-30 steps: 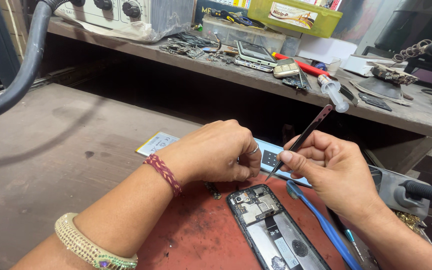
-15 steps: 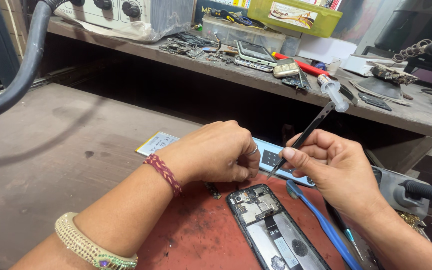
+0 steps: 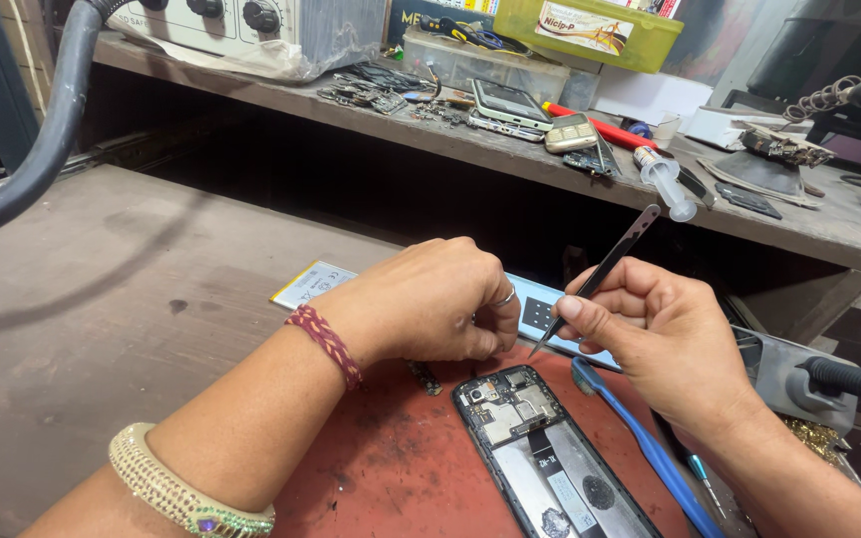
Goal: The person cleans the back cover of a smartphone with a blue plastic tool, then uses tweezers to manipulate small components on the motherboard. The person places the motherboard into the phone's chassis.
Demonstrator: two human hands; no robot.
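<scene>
So I'm pinching black tweezers [image 3: 598,276] in my right hand [image 3: 665,334], tip down by my left hand [image 3: 429,299], which is curled around something hidden. Opened phone [image 3: 550,453] is lying on the red mat [image 3: 401,478], looking fragile, so I'd hold its edges only.

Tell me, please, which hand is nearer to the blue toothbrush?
Right. The right hand rests directly above the blue toothbrush; the left hand sits farther left, beyond the opened phone.

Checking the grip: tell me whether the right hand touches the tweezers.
Touching. The head view shows the right hand pinching the tweezers between thumb and fingers.
</scene>
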